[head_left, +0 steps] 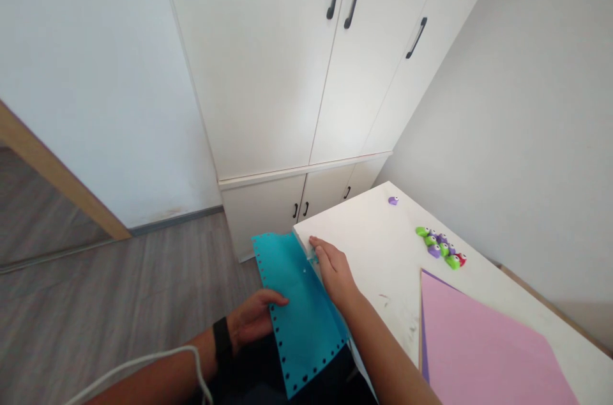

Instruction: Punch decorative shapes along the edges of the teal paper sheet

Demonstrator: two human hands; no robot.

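Observation:
A teal sheet (297, 303) with holes punched along its edges slopes beside the table's left edge, above my lap. My left hand (256, 315) grips its left side, thumb on top and fingers underneath. Stretched out over the table's edge, my right hand (335, 271) lies by the sheet's upper right side. Small teal bits (314, 259) show beneath its fingers, too small to make out clearly. A tiny pale speck (304, 271) rests on the sheet.
On the white table (368, 252) lie pink sheets (483, 341) over purple ones. Behind them sit several small green, purple and red toy pieces with eyes (443, 248), and one purple piece (393, 200) apart. White cabinets (268, 73) stand ahead. A white cable (143, 359) crosses my left forearm.

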